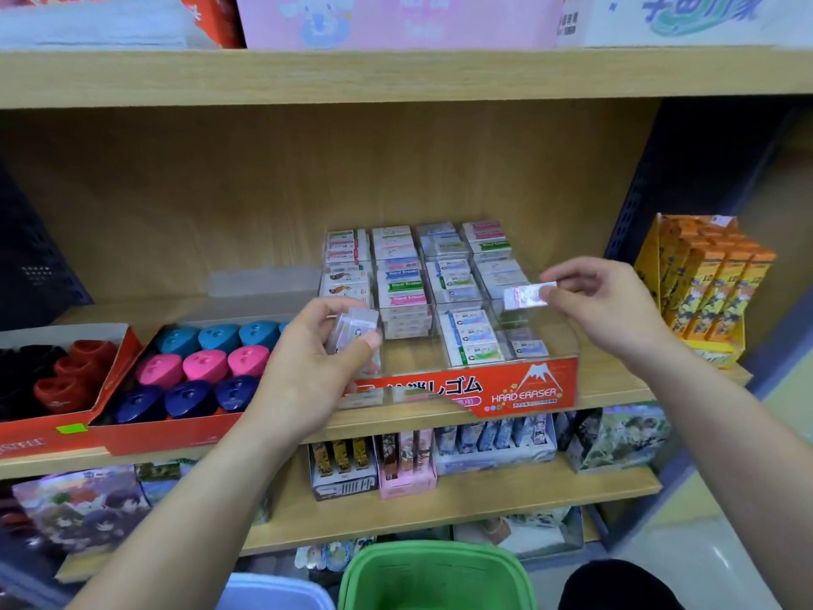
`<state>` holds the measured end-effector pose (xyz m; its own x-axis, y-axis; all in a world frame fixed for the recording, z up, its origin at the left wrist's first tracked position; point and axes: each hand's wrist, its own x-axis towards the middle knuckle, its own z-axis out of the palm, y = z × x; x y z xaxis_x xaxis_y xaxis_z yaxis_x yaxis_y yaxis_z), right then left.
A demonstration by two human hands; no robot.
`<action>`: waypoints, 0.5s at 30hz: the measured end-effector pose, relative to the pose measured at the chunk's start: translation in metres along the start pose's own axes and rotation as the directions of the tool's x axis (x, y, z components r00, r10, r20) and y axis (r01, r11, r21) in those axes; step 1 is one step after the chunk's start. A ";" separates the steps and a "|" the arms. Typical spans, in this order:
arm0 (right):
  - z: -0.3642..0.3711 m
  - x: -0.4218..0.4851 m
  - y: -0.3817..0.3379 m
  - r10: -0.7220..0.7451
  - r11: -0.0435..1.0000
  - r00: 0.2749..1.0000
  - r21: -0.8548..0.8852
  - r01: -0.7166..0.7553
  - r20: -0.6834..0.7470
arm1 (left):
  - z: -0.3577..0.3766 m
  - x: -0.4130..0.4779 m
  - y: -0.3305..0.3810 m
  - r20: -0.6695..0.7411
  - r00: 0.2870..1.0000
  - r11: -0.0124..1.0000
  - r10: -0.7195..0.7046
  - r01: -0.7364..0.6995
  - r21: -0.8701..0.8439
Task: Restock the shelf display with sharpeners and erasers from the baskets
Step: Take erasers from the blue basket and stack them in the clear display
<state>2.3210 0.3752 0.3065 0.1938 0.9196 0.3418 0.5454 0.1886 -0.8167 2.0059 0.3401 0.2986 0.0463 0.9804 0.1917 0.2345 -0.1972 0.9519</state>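
A clear eraser display tray (528,389) with a red "HARD ERASER" front stands on the middle shelf, its compartments partly filled with wrapped erasers (470,336). My left hand (308,372) grips a small stack of wrapped erasers (352,330) over the tray's front left compartment. My right hand (602,301) pinches a single wrapped eraser (525,297) by its end above the tray's right column. To the left a red carton (167,433) holds rows of teal, pink and dark blue sharpeners (206,365).
Another red carton (39,438) with red sharpeners sits at far left. An orange box display (704,297) stands right of the tray. A green basket (440,574) and a blue basket (277,594) are below. Lower shelves hold card packs.
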 end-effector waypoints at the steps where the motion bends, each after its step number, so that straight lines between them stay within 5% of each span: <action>1: -0.003 -0.001 0.003 -0.013 0.998 0.999 -0.053 0.014 0.029 | 0.004 0.001 0.001 0.006 1.000 1.000 0.002 -0.002 0.001; 5: -0.006 -0.004 0.011 -0.067 0.966 0.989 -0.240 0.098 0.132 | 0.017 0.005 0.003 0.025 1.000 1.000 0.005 -0.006 0.018; 15: 0.020 0.009 0.016 -0.070 0.884 0.995 -0.458 0.097 0.076 | 0.025 0.011 0.003 0.059 0.998 0.999 -0.033 0.033 -0.014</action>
<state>2.3153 0.3932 0.2872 0.0931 0.9276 0.3617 0.8740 0.0978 -0.4759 2.0313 0.3501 0.2979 0.0953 0.9846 0.1463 0.2226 -0.1643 0.9610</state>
